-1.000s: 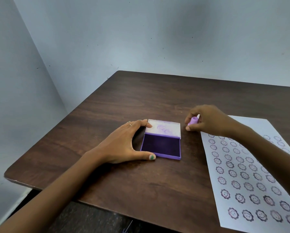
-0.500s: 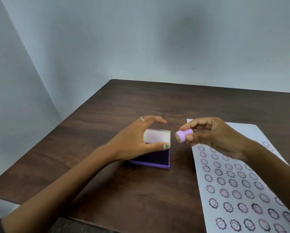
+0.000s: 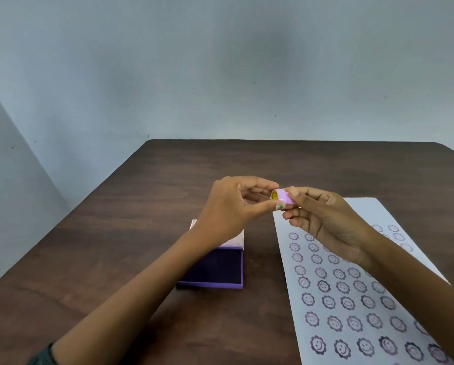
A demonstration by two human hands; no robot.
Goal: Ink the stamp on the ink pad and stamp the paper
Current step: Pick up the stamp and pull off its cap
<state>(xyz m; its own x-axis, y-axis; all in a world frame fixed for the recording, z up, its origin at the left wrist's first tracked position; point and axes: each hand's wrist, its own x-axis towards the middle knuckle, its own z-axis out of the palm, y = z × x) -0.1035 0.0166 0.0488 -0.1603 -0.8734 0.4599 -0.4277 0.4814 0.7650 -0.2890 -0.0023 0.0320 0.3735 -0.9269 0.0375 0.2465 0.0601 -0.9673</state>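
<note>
A dark brown wood-grain table [image 3: 313, 164] stands in a corner, against pale grey-blue walls [image 3: 220, 61] (scattered with small dark specks); soft, even light, with rounded table corners.

Plain room, wooden table [image 3: 326, 167], bare wall [image 3: 220, 61]

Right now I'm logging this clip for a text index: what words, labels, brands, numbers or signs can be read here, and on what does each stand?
No readable text: there are no words, brands or numbers.
Paper: rows of purple smiling-flower stamp marks, pictures only.
Stamp, held between the left hand and the right hand: a yellow smiley on its end face, no lettering.
Ink pad: faint purple smudges on the open lid, too blurred to read.
</note>
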